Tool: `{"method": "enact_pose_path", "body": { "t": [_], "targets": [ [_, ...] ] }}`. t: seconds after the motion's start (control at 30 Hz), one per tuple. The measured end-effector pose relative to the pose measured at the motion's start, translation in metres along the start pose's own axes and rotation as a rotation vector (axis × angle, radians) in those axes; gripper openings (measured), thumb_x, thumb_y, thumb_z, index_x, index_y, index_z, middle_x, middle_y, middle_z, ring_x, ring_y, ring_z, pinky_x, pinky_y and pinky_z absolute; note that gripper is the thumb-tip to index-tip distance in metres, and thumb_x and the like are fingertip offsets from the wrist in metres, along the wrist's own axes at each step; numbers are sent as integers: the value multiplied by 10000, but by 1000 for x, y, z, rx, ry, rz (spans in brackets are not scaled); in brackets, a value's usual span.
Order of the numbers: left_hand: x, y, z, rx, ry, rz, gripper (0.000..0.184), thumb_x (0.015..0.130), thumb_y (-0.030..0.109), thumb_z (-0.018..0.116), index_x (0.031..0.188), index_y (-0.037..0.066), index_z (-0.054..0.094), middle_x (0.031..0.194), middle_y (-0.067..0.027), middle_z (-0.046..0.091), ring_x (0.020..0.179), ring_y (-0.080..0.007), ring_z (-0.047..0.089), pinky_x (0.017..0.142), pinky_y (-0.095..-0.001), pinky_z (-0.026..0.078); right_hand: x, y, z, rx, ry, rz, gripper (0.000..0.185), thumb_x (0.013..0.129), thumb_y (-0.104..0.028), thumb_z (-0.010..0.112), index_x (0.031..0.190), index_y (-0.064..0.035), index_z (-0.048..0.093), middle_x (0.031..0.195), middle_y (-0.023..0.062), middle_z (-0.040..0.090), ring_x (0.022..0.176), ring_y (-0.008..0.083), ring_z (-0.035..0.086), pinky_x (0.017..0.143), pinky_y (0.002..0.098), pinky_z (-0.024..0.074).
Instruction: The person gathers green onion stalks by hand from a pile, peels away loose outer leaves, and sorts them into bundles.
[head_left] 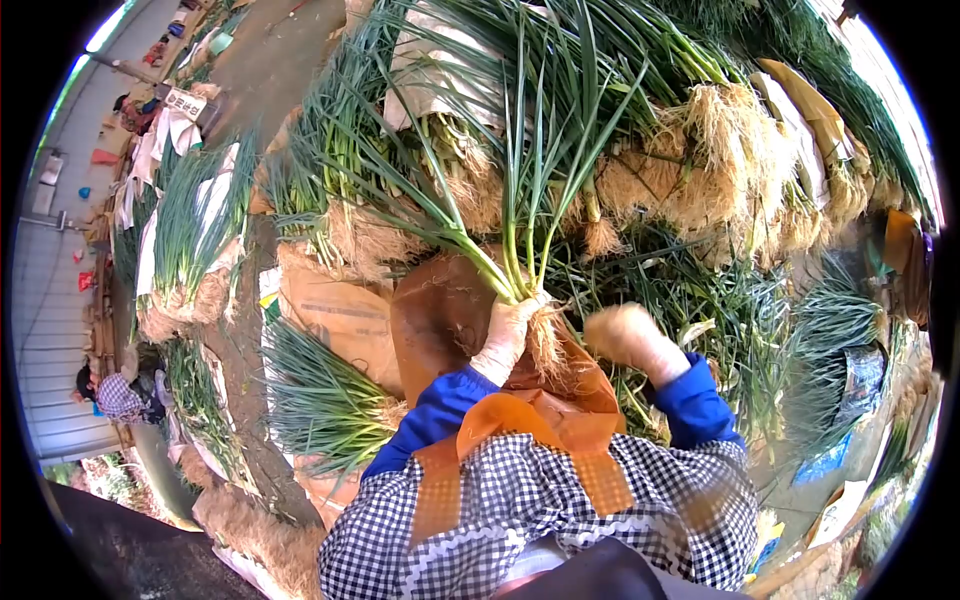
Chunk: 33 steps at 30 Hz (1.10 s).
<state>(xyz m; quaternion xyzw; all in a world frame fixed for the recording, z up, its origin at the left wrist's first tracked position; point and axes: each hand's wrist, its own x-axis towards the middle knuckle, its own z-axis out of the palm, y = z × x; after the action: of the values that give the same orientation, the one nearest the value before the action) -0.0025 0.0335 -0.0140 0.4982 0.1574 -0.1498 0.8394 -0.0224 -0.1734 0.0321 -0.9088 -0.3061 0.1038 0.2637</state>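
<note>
My left hand is closed around the lower white stems of a few green onions. Their long leaves fan out away from me, and the pale roots hang beside the hand over a brown plastic apron. To the right of those roots, apart from them, is my right hand. It is smeared by motion, so its fingers do not show clearly. Below it and beyond lie loose green leaves.
Large piles of green onions with matted roots lie ahead. At the left, a smaller bunch rests near an orange-tan sack. More bundles stand further left. Another person in a checked garment is at the far left.
</note>
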Motion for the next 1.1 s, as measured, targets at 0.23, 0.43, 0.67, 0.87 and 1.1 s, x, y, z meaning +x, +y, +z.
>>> {"method": "enact_pose_path", "body": {
  "t": [0.23,0.43,0.67,0.87,1.1],
  "targets": [
    [8,-14,1,72,-106,100,419,745,-115,588,1116,40,471,974,-26,536,856,-133,548,758,-274,505,69,-23,-19,-231,60,76,301,808,-289,586,1085,-172,571,681,85,620,644,255,628,558,361,493],
    [5,-13,-1,11,-83,-19,346,761,-107,580,1069,42,532,988,-24,578,874,-143,576,774,-270,515,61,-4,4,377,182,51,173,804,-231,608,924,-117,659,788,122,662,700,257,649,620,353,519],
    [11,13,-8,-76,-179,-280,401,806,-6,592,1202,-4,528,854,3,580,716,-84,563,663,-209,476,0,16,6,743,-484,110,238,845,-215,624,1016,-51,639,874,72,662,841,196,635,753,295,508],
    [14,15,-9,-375,-401,-405,364,853,128,606,1171,-5,488,865,-47,561,743,-143,559,659,-251,483,42,8,26,584,216,45,432,872,-335,577,1209,-70,521,1028,174,614,974,269,606,838,355,483],
    [-17,132,-2,-405,-495,252,118,835,74,603,919,99,524,875,-50,533,809,-192,556,634,-274,517,43,64,-25,-300,-538,427,414,875,-460,490,1026,-101,631,863,117,663,811,254,648,720,369,517]
  ]
}}
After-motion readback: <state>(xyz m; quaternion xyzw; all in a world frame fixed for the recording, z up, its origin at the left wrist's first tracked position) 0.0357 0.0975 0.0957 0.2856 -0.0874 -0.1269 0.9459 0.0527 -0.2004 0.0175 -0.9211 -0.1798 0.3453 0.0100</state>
